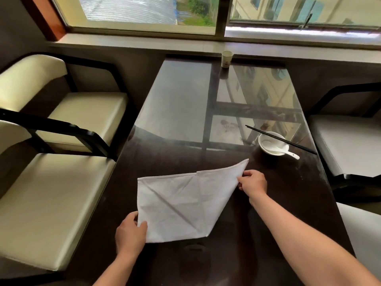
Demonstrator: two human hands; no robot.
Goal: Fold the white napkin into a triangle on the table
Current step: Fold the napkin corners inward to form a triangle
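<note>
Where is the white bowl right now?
Head view: the white bowl sits right of centre on the table, beyond the right hand, spoon inside, chopsticks across its rim.

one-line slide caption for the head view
Left hand and right hand grip the white napkin near opposite corners on the dark table, a bowl nearby

A person held a white napkin point(181, 205) on a dark glossy table point(177, 112).
The left hand point(129, 234) pinched the napkin's near left corner; the right hand point(254, 182) pinched its right edge below the far corner. A diagonal crease crossed the cloth. Beyond, a white bowl point(260, 141) held a spoon point(275, 148), chopsticks point(280, 139) across its rim.
</note>
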